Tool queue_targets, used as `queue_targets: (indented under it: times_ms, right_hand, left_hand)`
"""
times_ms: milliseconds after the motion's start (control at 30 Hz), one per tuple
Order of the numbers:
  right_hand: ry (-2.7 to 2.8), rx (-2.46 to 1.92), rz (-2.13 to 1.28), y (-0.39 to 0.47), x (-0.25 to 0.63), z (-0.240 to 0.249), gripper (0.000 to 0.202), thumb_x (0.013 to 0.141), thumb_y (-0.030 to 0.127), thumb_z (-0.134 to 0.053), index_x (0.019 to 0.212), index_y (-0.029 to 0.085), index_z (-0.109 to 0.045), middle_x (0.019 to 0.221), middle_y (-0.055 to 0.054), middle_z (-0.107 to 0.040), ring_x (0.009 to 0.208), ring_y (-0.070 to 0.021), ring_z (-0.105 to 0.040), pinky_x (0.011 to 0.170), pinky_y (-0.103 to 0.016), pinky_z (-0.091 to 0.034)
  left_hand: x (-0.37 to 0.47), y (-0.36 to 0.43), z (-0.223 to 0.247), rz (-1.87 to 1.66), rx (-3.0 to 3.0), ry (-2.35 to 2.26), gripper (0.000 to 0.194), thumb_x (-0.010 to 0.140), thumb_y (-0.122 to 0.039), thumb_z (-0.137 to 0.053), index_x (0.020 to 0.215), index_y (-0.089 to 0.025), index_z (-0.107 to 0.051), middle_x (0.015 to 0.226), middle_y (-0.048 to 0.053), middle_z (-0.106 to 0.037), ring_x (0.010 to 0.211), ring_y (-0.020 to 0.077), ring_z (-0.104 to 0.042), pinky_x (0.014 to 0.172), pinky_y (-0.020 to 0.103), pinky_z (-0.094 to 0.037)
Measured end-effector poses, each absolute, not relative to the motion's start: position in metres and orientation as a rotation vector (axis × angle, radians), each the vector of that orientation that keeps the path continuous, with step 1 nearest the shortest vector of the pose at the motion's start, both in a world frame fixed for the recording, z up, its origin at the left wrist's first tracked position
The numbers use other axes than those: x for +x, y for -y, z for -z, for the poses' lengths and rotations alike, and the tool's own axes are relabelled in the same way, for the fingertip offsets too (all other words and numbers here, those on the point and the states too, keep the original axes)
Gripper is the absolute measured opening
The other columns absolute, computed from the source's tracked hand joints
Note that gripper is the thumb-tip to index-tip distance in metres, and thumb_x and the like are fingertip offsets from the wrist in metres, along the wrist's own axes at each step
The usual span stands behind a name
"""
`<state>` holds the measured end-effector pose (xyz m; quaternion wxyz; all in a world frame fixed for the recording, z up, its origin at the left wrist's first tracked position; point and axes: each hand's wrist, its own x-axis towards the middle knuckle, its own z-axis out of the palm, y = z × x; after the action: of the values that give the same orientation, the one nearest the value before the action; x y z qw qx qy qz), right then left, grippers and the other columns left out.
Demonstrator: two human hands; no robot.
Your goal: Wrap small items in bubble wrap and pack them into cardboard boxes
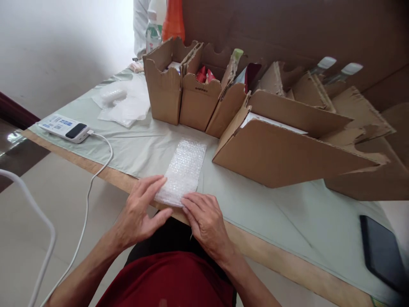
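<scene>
A strip of clear bubble wrap (185, 168) lies flat on the pale green cloth near the table's front edge. My left hand (140, 209) rests at its near left corner, fingers stretched out and touching the wrap's edge. My right hand (204, 217) lies palm down on the near right end, fingertips pressing the wrap to the table. Neither hand has closed around it.
A row of open cardboard boxes (198, 94) stands behind the wrap, and a large flat box (287, 149) lies to the right. A white power bank (65, 128) with a cable sits at left. More plastic wrap (123, 102) lies far left. A dark phone (381, 251) is at right.
</scene>
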<state>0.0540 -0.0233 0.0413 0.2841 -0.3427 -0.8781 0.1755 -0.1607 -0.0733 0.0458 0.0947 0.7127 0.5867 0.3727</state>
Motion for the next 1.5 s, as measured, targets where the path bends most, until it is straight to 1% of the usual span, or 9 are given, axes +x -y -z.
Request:
queue_targets:
  times_ms: [167,267,467,567,767,933,1233,1367,1500]
  right_hand:
    - [2.154,-1.063,-0.897,0.016,0.06,-0.054,0.024,0.105,0.023,-0.051,0.116,0.024,-0.073,0.105,-0.004,-0.081,0.092,-0.0185,-0.076,0.083,-0.032,-0.059]
    - [2.13,-1.091,-0.632,0.015,0.063,-0.055,0.024,0.103,0.023,-0.054,0.121,0.021,-0.07,0.116,-0.009,-0.077,0.103,-0.0219,-0.073,0.088,-0.035,-0.058]
    - [2.46,-0.909,-0.323,0.018,0.064,-0.051,0.025,0.098,0.02,-0.061,0.123,0.02,-0.068,0.127,-0.012,-0.074,0.118,-0.0297,-0.065,0.098,-0.047,-0.048]
    - [2.42,-0.917,-0.474,0.016,0.063,-0.053,0.023,0.102,0.017,-0.055,0.121,0.02,-0.068,0.114,-0.008,-0.078,0.102,-0.024,-0.07,0.092,-0.042,-0.049]
    - [2.32,-1.076,-0.527,0.017,0.067,-0.06,0.027,0.103,0.025,-0.055,0.127,0.02,-0.066,0.122,-0.011,-0.075,0.105,-0.0245,-0.069,0.091,-0.041,-0.052]
    - [2.5,-0.953,-0.298,0.014,0.064,-0.055,0.029,0.097,0.024,-0.063,0.125,0.019,-0.067,0.131,-0.014,-0.071,0.116,-0.0312,-0.065,0.098,-0.049,-0.049]
    - [1.959,-1.247,-1.159,0.011,0.065,-0.055,0.029,0.099,0.028,-0.057,0.125,0.022,-0.069,0.113,-0.006,-0.079,0.099,-0.0225,-0.072,0.09,-0.036,-0.057]
    - [1.874,-1.253,-1.187,0.029,0.085,-0.065,0.028,0.096,0.031,-0.061,0.121,0.023,-0.072,0.123,-0.008,-0.074,0.116,-0.0245,-0.067,0.106,-0.041,-0.051]
    - [1.744,-1.301,-1.177,0.035,0.116,-0.072,0.073,0.08,0.043,-0.081,0.146,0.023,-0.056,0.148,-0.014,-0.059,0.13,-0.0301,-0.06,0.11,-0.044,-0.049]
  left_hand:
    - [-0.161,0.079,-0.048,-1.066,2.108,-1.68,0.036,0.099,-0.02,-0.057,0.134,-0.026,-0.059,0.106,0.006,-0.076,0.093,0.021,-0.072,0.084,0.036,-0.058]
    - [-0.155,0.067,-0.035,-0.994,2.023,-1.864,0.032,0.1,-0.025,-0.056,0.132,-0.022,-0.061,0.088,0.003,-0.074,0.076,0.0193,-0.068,0.072,0.034,-0.056]
    - [-0.151,0.06,-0.032,-1.076,2.085,-1.912,0.03,0.1,-0.027,-0.058,0.129,-0.021,-0.062,0.118,0.012,-0.068,0.106,0.0265,-0.066,0.092,0.044,-0.056]
    - [-0.154,0.071,-0.042,-1.121,2.116,-1.715,0.035,0.097,-0.026,-0.063,0.131,-0.024,-0.06,0.13,0.013,-0.065,0.122,0.0286,-0.062,0.103,0.046,-0.053]
    - [-0.152,0.065,-0.042,-1.047,2.025,-1.762,0.033,0.099,-0.021,-0.057,0.132,-0.02,-0.061,0.096,0.006,-0.073,0.088,0.0216,-0.065,0.083,0.037,-0.057]
    - [-0.146,0.052,-0.035,-1.151,1.889,-1.952,0.029,0.097,-0.031,-0.061,0.122,-0.019,-0.068,0.102,0.009,-0.072,0.095,0.0259,-0.067,0.089,0.044,-0.055]
    - [-0.111,0.08,-0.052,-1.401,0.458,-1.36,0.08,0.076,-0.043,-0.086,0.145,-0.019,-0.053,0.131,0.013,-0.07,0.122,0.0283,-0.067,0.102,0.038,-0.055]
    - [-0.087,0.064,-0.061,-1.336,0.306,-1.228,0.095,0.07,-0.04,-0.091,0.152,-0.02,-0.048,0.105,0.007,-0.076,0.095,0.0206,-0.072,0.084,0.029,-0.058]
    - [-0.066,0.057,-0.066,-1.284,0.419,-1.155,0.098,0.075,-0.042,-0.089,0.158,-0.025,-0.04,0.087,0.001,-0.073,0.08,0.0164,-0.069,0.075,0.026,-0.057]
